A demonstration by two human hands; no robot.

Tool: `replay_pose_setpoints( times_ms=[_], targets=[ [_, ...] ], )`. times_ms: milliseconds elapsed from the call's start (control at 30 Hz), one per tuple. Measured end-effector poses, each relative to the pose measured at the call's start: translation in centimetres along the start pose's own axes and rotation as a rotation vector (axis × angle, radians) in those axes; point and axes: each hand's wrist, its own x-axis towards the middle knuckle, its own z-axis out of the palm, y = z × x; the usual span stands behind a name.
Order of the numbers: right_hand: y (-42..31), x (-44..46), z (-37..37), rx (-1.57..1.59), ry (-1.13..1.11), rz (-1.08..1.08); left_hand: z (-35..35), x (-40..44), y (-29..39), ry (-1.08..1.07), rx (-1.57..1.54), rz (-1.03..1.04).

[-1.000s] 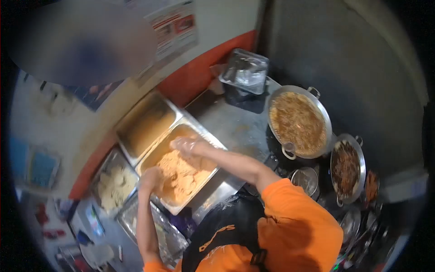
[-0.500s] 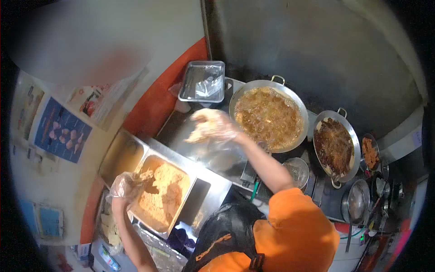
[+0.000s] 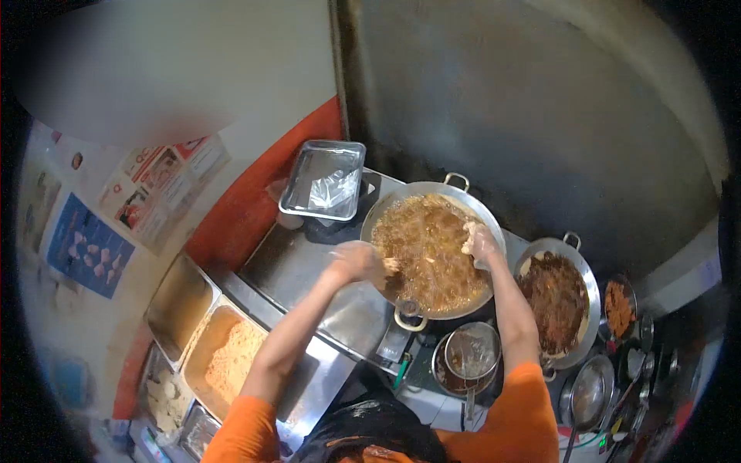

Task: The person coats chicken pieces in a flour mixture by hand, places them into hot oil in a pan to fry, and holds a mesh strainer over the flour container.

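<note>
My left hand (image 3: 356, 262), blurred, is at the left rim of a large wok (image 3: 372, 207) full of bubbling oil. Its fingers are closed on a flour-coated chicken piece (image 3: 391, 266) that hangs just over the oil. On the opposite side of the wok, my right hand (image 3: 485, 247), in a clear plastic glove, grips a paler coated chicken piece (image 3: 468, 238) above the oil near the right rim. Brown foam covers the oil (image 3: 432, 255), so what lies beneath is hidden.
A metal tray (image 3: 323, 177) with a plastic bag sits behind left. The breading pan (image 3: 231, 347) is at lower left. A second wok (image 3: 552, 301) bubbles at right, with a bowl of fried pieces (image 3: 619, 309) beyond. A strainer (image 3: 472, 351) rests in front of the main wok.
My left hand has moved from the breading pan to the wok with a coated chicken piece. My right hand has swung rightwards over the oil, still holding its piece.
</note>
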Motion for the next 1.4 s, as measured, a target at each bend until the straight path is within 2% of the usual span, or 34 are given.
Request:
replay_pose_setpoints(
  times_ms=[67, 133, 167, 200, 233, 267, 300, 333, 367, 400, 467, 533, 567, 600, 633, 667, 700, 733, 767, 833, 867, 900, 1000, 1067, 1100, 1167, 1267, 1300, 1367, 1400],
  targets=[
    [-1.8, -0.2, -1.3, 0.322, -0.014, 0.243, -2.7, 2.1, 4.4, -0.302, 0.038, -0.014],
    [-3.4, -1.1, -1.9, 0.822, 0.052, 0.404, 1.4, 4.3, 4.3, -0.414, -0.033, -0.164],
    [-4.9, -1.6, -2.8, 0.942, 0.092, 0.394, 1.3, 3.6, 5.7, -0.182, -0.131, -0.222],
    [-7.0, -1.8, -3.9, 0.994, 0.115, 0.36, 6.5, 4.1, 3.6, 0.09, -0.122, -0.114],
    [-10.6, -2.2, -5.3, 0.805, 0.13, 0.27, 8.8, 4.0, 2.4, 0.326, -0.12, -0.076],
    [-14.3, -2.5, -6.8, 0.612, 0.161, 0.189, 8.8, 3.9, 2.4, 0.372, -0.227, -0.112],
    [-14.9, -2.0, -6.0, 0.089, 0.395, -0.263, 8.6, 3.9, 2.4, 0.423, -0.336, -0.144],
    [-17.3, -2.3, -6.6, 0.251, 0.311, -0.286, 10.3, 3.0, 1.0, 0.569, -0.722, -0.11],
    [-22.3, -4.4, -8.2, 0.331, 0.24, -0.189, 9.5, -0.1, 0.8, 0.54, -0.873, -0.171],
    [-23.0, -4.2, -6.5, 0.705, 0.148, -0.2, 5.9, -2.8, 0.9, 0.514, -1.02, -0.208],
    [-27.0, -4.8, -5.9, 0.676, 0.056, -0.329, -3.9, -8.7, 2.2, 0.381, -0.309, -0.242],
    [-32.9, -5.5, -6.5, 0.595, -0.08, -0.539, -8.2, -16.1, 1.4, 0.467, -0.152, -0.224],
    [-35.9, -5.9, -6.4, 0.547, -0.147, -0.641, -10.3, -20.0, 1.1, 0.405, -0.124, -0.269],
    [-38.7, -6.0, -5.2, 0.532, -0.168, -0.727, -11.8, -24.3, 0.9, 0.381, -0.256, -0.393],
    [-41.1, -5.8, -3.2, 0.558, -0.186, -0.856, -14.4, -27.7, 1.7, 0.202, -0.183, -0.575],
    [-43.8, -5.5, -1.1, 0.385, -0.209, -1.017, -12.7, -31.9, -1.1, 0.153, -0.144, -0.543],
    [-46.6, -6.0, 1.3, 0.391, -0.368, -1.05, -14.7, -34.7, 0.0, 0.003, -0.249, -0.754],
    [-48.6, -5.9, 5.4, 0.491, -0.459, -1.185, -12.6, -38.0, -1.1, -0.083, -0.21, -0.797],
    [-51.7, -7.1, 7.9, 0.42, -0.633, -1.218, -9.7, -40.5, -2.8, -0.168, -0.169, -0.837],
    [-55.2, -7.0, 18.5, -0.026, -0.566, -1.607, -6.4, -42.4, -2.5, -0.372, -0.143, -0.85],
    [-57.4, -9.0, 18.7, -0.242, -0.71, -1.513, -4.9, -43.3, -2.4, -0.475, -0.124, -0.854],
    [-59.7, -11.0, 18.9, -0.472, -0.832, -1.416, -3.3, -44.2, -3.3, -0.434, -0.115, -0.865],
    [-55.4, -11.6, 33.2, -0.495, -0.655, -1.316, -1.1, -47.0, -4.4, -0.388, -0.135, -0.924],
    [-55.8, -12.4, 32.9, -0.567, -0.648, -1.416, -3.8, -48.6, -3.7, -0.432, -0.181, -1.019],
    [-55.9, -12.5, 32.7, -0.603, -0.649, -1.462, -5.5, -49.1, -3.0, -0.366, -0.229, -1.09],
    [-56.8, -12.1, 31.8, -0.567, -0.633, -1.414, -9.0, -50.4, -2.0, -0.257, -0.31, -1.215],
    [-60.4, -12.6, 28.2, -0.431, -0.525, -1.26, -9.9, -52.2, -2.3, -0.059, -0.248, -1.203],
    [-61.3, -12.9, 27.6, -0.376, -0.478, -1.193, -11.1, -52.4, -1.8, -0.052, -0.24, -1.207],
    [-59.9, -13.4, 29.1, -0.383, -0.294, -1.288, -12.8, -52.4, -0.7, -0.048, -0.233, -1.212],
    [-59.4, -12.8, 29.4, -0.426, -0.322, -1.313, -12.0, -52.8, -1.1, -0.106, -0.217, -1.203]
  ],
)
